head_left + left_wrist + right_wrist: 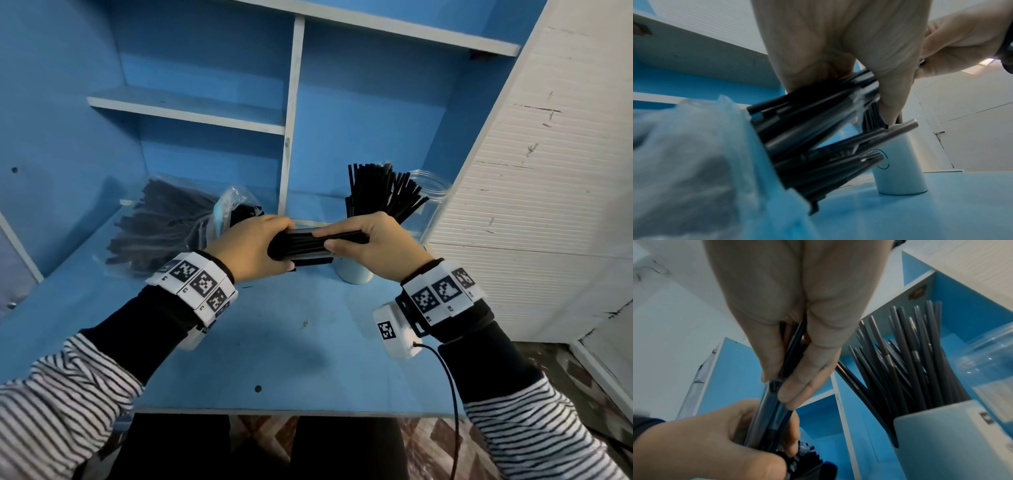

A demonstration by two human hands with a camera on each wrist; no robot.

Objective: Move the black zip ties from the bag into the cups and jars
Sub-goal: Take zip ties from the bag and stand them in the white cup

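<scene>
I have a bundle of black zip ties (305,245) clamped at both ends, lying level above the bench (274,342). My left hand (251,248) wraps one end, fingers curled round it; my right hand (371,246) pinches the other end between thumb and fingers. I hold it two-handed, I think, to square the loose ties into one tight sheaf so they enter a narrow mouth together without splaying.

The bag (164,222) lies on its side at the left, mouth toward me, and is far from empty, so each reach is short. A pale cup (354,274) stands just under my right hand, partly hidden by it; whether it has ties in it I cannot tell from the head view. Behind it another cup already bristles with zip ties (380,192) standing on end and fanning out. A clear jar (431,192) sits beside that, against the white wall, and looks empty.

The near cup seems the likely target, being directly under the bundle.
</scene>
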